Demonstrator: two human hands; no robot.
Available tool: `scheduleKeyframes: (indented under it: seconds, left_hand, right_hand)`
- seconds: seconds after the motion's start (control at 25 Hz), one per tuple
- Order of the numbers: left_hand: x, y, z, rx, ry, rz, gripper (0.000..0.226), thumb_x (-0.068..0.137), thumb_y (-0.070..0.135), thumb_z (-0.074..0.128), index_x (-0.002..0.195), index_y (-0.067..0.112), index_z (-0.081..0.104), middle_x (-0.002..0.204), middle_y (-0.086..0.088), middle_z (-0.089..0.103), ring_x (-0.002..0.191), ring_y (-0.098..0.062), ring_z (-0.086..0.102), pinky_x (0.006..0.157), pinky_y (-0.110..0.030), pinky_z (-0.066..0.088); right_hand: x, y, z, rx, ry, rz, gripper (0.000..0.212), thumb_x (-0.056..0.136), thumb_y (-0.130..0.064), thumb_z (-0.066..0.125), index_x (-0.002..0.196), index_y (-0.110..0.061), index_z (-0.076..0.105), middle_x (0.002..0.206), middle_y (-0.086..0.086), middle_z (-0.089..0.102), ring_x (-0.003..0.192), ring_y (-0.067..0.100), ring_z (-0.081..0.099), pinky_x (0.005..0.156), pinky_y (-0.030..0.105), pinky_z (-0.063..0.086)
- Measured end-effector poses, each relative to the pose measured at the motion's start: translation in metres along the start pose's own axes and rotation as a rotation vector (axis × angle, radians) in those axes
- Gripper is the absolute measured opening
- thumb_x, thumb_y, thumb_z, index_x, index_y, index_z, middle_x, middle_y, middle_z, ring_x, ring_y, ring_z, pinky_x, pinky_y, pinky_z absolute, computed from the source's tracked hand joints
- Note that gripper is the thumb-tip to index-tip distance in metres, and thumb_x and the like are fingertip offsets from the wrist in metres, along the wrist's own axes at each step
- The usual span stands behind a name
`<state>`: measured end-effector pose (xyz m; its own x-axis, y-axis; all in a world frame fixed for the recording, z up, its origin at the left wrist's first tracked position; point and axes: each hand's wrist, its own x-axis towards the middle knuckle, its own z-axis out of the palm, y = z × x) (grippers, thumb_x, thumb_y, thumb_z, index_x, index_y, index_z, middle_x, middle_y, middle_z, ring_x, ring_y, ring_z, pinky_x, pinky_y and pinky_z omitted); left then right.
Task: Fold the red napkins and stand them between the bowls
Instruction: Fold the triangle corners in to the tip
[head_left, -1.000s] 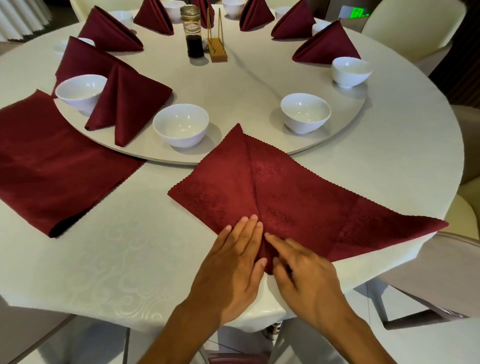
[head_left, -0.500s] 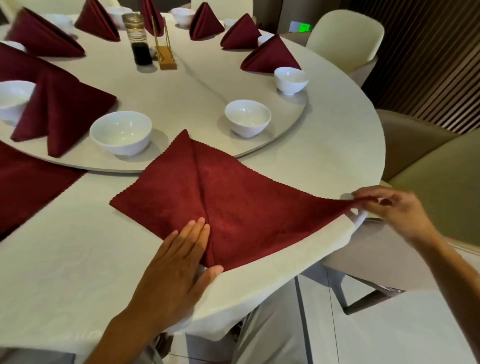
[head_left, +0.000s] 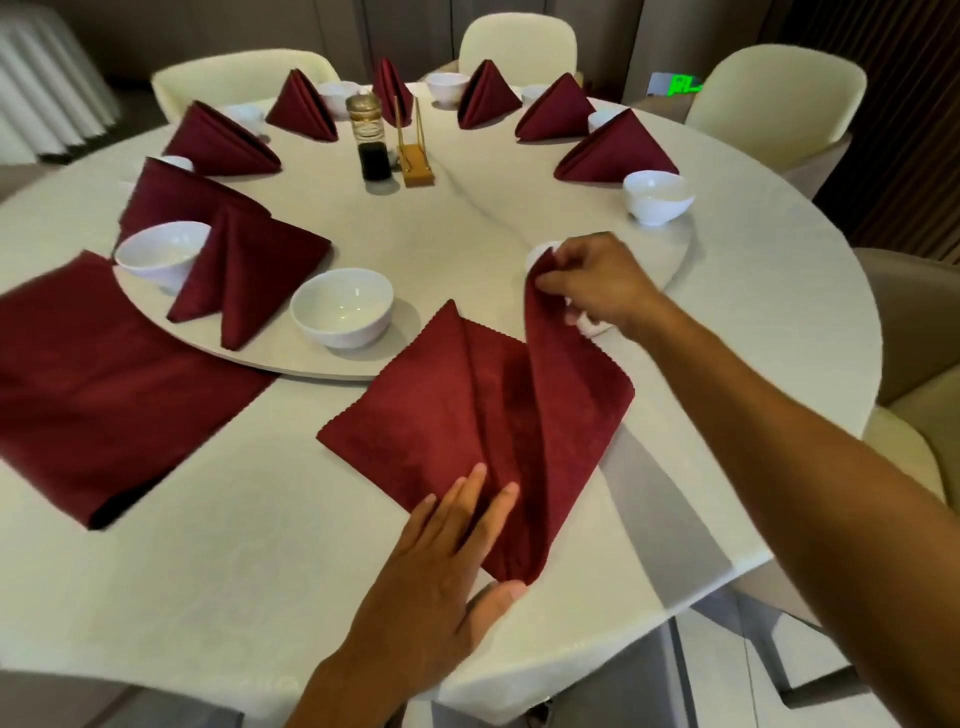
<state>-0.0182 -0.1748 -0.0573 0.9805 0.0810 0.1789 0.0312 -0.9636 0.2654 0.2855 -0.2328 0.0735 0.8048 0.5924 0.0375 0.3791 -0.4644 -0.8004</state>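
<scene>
Since half a second ago, the right hand (head_left: 597, 283) has carried the napkin's right corner from the table's edge up and inward, toward the napkin's far point; it now pinches that corner in the air, above a bowl it largely hides. The left hand (head_left: 441, 566) has stayed flat, fingers straight, pressing the near point of the napkin (head_left: 467, 415), which lies on the white table (head_left: 208, 545) just in front of the round turntable (head_left: 467, 234), its far tip overlapping the rim.

The lifted flap hangs loose, so it could likely land crooked and miss the centre crease if the corner is lowered off line. The pinned point might also slide should the left palm ease, and the right wrist sits close enough to the hidden bowl to nudge it.

Counted: eight folded napkins (head_left: 244, 275) stand on the turntable, and one unfolded stack (head_left: 104, 384) lies flat at the left. About nine bowls (head_left: 340, 306) show, some only partly. One dark sauce bottle (head_left: 371, 137) and one gold card stand (head_left: 413, 156) sit near the centre. Three pale chairs (head_left: 779, 93) are at the far side.
</scene>
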Motion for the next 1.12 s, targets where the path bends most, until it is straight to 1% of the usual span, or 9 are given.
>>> scheduleKeyframes:
  seconds: [0.12,0.24,0.4,0.56,0.64,0.76,0.84,0.92,1.12]
  left_hand:
    - [0.001,0.0,0.0,-0.007,0.041,0.036,0.068,0.096,0.058,0.04,0.156,0.039,0.012,0.163,-0.002,0.014,0.15,-0.021,0.016,0.118,-0.041,0.018]
    - [-0.004,0.0,0.004,-0.028,0.172,0.056,0.054,0.09,0.051,0.057,0.138,0.033,0.044,0.147,-0.002,0.038,0.136,-0.022,0.04,0.116,-0.047,0.031]
    - [-0.007,-0.001,0.009,0.093,0.327,0.135,0.021,0.088,0.044,0.063,0.099,0.027,0.063,0.111,0.004,0.061,0.104,-0.017,0.06,0.11,-0.041,0.035]
    - [-0.007,-0.003,0.012,0.153,0.41,0.112,0.027,0.093,0.047,0.058,0.087,0.024,0.07,0.097,0.006,0.069,0.093,-0.014,0.065,0.101,-0.042,0.043]
    - [-0.006,-0.002,0.013,0.162,0.465,0.115,0.031,0.095,0.047,0.058,0.084,0.021,0.072,0.096,0.005,0.071,0.093,-0.015,0.066,0.096,-0.042,0.048]
    - [-0.005,-0.002,0.015,0.131,0.496,0.105,0.039,0.096,0.049,0.055,0.086,0.018,0.075,0.099,0.001,0.074,0.095,-0.017,0.069,0.093,-0.035,0.05]
    - [-0.007,-0.003,0.018,0.096,0.47,0.121,0.043,0.097,0.05,0.051,0.092,0.016,0.077,0.103,0.0,0.074,0.099,-0.018,0.069,0.092,-0.03,0.052]
    - [-0.009,-0.002,0.018,0.076,0.443,0.134,0.044,0.097,0.049,0.05,0.096,0.015,0.078,0.106,-0.001,0.074,0.102,-0.017,0.069,0.092,-0.027,0.053]
    - [-0.007,0.0,0.016,0.061,0.379,0.094,0.043,0.093,0.05,0.05,0.102,0.016,0.075,0.11,-0.001,0.073,0.103,-0.016,0.069,0.091,-0.024,0.052]
  right_hand:
    - [0.024,-0.012,0.055,-0.228,-0.052,-0.009,0.005,0.08,-0.012,0.063,0.085,-0.011,0.067,0.071,0.008,0.071,0.05,0.019,0.068,0.041,0.021,0.044]
    - [0.034,-0.004,0.087,-0.328,-0.073,-0.001,0.008,0.078,-0.014,0.064,0.085,-0.016,0.067,0.078,0.003,0.07,0.068,0.022,0.069,0.066,0.033,0.058]
    - [0.017,0.0,0.087,-0.268,0.106,-0.136,0.022,0.085,-0.022,0.066,0.106,-0.018,0.065,0.104,-0.005,0.066,0.092,0.015,0.062,0.083,0.031,0.05]
    - [-0.091,0.014,0.064,-0.137,0.235,-0.281,0.011,0.092,-0.021,0.061,0.1,-0.023,0.068,0.1,-0.015,0.067,0.084,0.004,0.061,0.081,0.031,0.051]
    - [-0.161,0.038,0.064,-0.24,0.129,-0.374,0.022,0.097,-0.026,0.054,0.113,-0.025,0.069,0.115,-0.012,0.068,0.105,0.007,0.061,0.092,0.034,0.048]
    - [-0.212,0.073,0.083,-0.553,-0.09,-0.481,0.046,0.104,-0.039,0.033,0.143,-0.02,0.05,0.151,-0.004,0.043,0.144,0.015,0.032,0.116,0.038,0.024]
    - [-0.214,0.08,0.097,-0.683,-0.139,-0.46,0.051,0.107,-0.041,0.022,0.149,-0.018,0.041,0.157,-0.002,0.034,0.148,0.018,0.023,0.117,0.039,0.017]
    - [-0.21,0.078,0.102,-0.764,-0.133,-0.431,0.054,0.107,-0.041,0.016,0.149,-0.017,0.039,0.156,0.0,0.036,0.147,0.02,0.026,0.114,0.041,0.019]
    - [-0.211,0.075,0.105,-0.774,-0.202,-0.393,0.054,0.108,-0.041,0.013,0.152,-0.018,0.033,0.157,-0.001,0.032,0.147,0.018,0.025,0.116,0.04,0.016]
